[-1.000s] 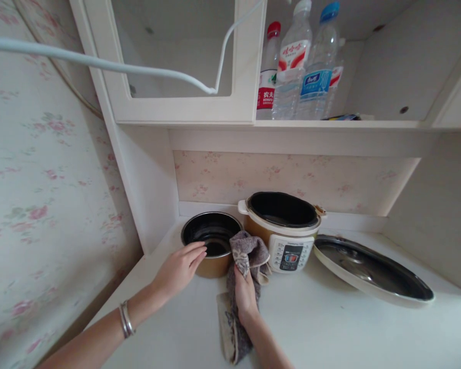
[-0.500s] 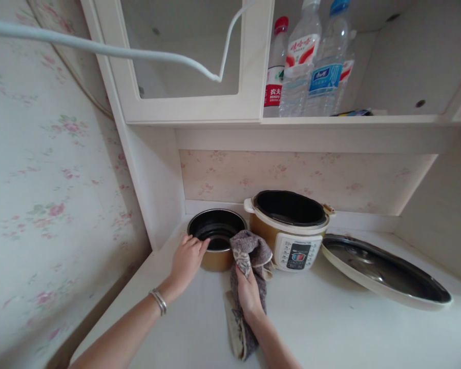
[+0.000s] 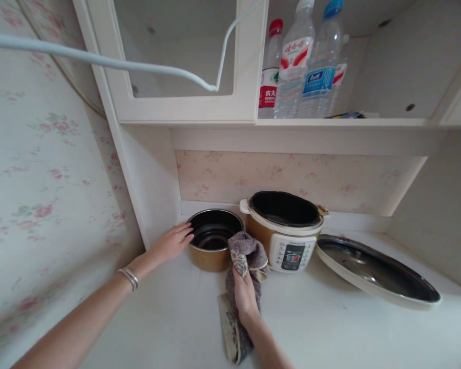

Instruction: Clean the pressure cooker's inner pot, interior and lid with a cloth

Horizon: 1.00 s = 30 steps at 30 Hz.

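Note:
A gold pot with a black inside (image 3: 209, 260) stands upright on the white counter. My left hand (image 3: 172, 242) is at its left rim with the fingers stretched out, the fingertips lying over the edge; whether they press on it I cannot tell. Below the pot's right side, my right hand (image 3: 245, 296) is closed round a bunched grey-brown towel (image 3: 249, 246) with pale patterned patches. The towel's top covers part of the pot's right front, and its tail hangs down toward the counter.
Right of the pot is a gold and white electric cooker (image 3: 294, 252) without its lid. A large oval lid (image 3: 380, 274) lies upside down farther right. Several plastic bottles (image 3: 294, 66) stand on the cupboard shelf above. A white cable (image 3: 138, 66) crosses the upper left.
My left hand has moved left along the pot's rim, from the front to the left side, and its fingers have straightened. My right hand still holds the towel by the pot.

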### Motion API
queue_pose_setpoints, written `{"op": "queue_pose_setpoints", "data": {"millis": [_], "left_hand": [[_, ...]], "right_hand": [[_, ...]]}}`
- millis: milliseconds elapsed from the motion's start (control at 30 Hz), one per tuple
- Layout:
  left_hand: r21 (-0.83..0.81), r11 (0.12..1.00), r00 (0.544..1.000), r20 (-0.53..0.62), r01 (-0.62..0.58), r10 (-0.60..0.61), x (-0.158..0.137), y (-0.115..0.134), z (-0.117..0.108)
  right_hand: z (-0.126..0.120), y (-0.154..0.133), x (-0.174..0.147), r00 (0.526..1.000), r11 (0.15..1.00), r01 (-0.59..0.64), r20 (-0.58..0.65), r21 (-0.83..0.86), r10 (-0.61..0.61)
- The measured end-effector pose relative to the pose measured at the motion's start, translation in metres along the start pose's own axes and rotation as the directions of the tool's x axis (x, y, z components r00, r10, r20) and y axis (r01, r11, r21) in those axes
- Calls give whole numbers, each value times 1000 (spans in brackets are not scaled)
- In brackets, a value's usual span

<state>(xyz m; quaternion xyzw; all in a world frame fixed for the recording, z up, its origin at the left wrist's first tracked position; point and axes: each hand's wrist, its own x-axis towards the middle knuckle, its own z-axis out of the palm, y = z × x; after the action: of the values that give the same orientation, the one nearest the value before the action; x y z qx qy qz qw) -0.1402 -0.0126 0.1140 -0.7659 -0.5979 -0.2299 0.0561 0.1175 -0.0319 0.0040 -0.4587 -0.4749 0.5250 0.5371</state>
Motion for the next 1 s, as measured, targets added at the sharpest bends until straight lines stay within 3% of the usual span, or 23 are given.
{"op": "queue_pose_setpoints", "data": {"millis": [67, 133, 300, 433, 500, 600, 733, 800, 867, 1000], "left_hand": [[62, 998, 1000, 16, -15, 14, -3, -9, 9], [114, 993, 1000, -26, -11, 14, -10, -3, 17], [204, 974, 991, -113, 98, -76, -29, 55, 16], [82, 997, 998, -65, 6, -1, -40, 92, 3], [22, 996, 995, -56, -81, 83, -40, 90, -4], [4, 984, 984, -33, -177, 177, -28, 56, -11], [47, 990, 988, 94, -131, 126, -11, -4, -11], [70, 993, 988, 123, -98, 89, -9, -13, -8], [122, 991, 996, 74, -59, 51, -13, -1, -2], [170, 985, 997, -53, -43, 52, -22, 57, 11]], "right_hand": [[0, 0, 0, 1000, 1000, 2, 1, -4, -2], [1, 0, 0, 1000, 1000, 1, -6, -5, -2], [3, -2, -1, 1000, 1000, 22, 2, -11, -22], [2, -5, -2, 999, 1000, 20, -36, -2, -21], [1, -6, -3, 999, 1000, -6, -40, 13, 7], [0, -6, -3, 1000, 1000, -19, -12, 14, 19], [1, -5, -2, 1000, 1000, -17, -3, -1, 17], [1, -4, -1, 1000, 1000, -24, -4, -8, 24], [2, -3, -1, 999, 999, -34, -5, -11, 34], [3, -5, -1, 1000, 1000, -26, -2, -13, 26]]}}
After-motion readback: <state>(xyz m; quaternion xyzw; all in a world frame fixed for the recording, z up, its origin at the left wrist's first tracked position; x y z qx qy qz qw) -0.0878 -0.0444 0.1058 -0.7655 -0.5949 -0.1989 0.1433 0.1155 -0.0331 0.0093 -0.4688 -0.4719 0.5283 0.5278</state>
